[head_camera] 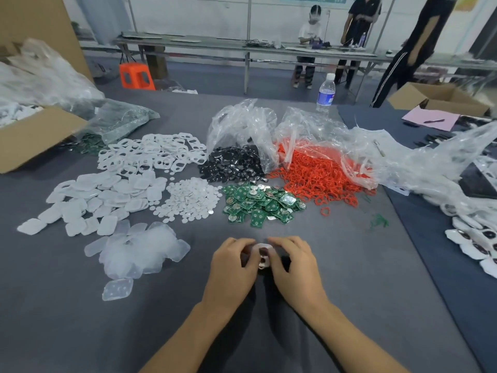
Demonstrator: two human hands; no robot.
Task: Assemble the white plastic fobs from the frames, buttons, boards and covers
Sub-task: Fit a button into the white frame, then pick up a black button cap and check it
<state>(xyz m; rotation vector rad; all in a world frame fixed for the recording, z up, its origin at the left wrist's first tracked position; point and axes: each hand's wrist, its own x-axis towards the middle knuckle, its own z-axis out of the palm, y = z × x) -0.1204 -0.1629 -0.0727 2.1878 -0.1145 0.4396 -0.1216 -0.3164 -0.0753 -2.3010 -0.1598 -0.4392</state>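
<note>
A small white fob (262,255), part-built, with a frame opening facing up and something metallic at its lower end; too small to make out more. Held just above the grey table cloth (349,292), near its front edge. Pinched on one side by the left hand (232,267), fingers curled over the fob's left edge. Pinched on the other side by the right hand (294,265), fingers bent round the right edge. Both hands close together, nearly touching above the fob.

Just beyond the fob, a heap of green boards (262,201). Beyond the fob and to the left, a mound of small round white buttons (189,200). Further left of the fob, a spread of rounded white covers (102,200), and behind those a tangle of white frames (150,154) with cut-out holes. Left of the fob and nearer, a stack of clear soft pads (139,251), one lying apart at the front.

Well beyond the fob, black glossy pieces (234,164) spilling from a clear bag (242,125). Beyond and to the right, red rings (320,179) pouring out of another clear bag.

Far right of the fob, white assembled pieces (473,243) at the table's edge. Far left, a cardboard box (35,135). Far beyond the fob, a water bottle (326,94) upright at the table's back edge, and an orange stool (137,76) on the floor.
</note>
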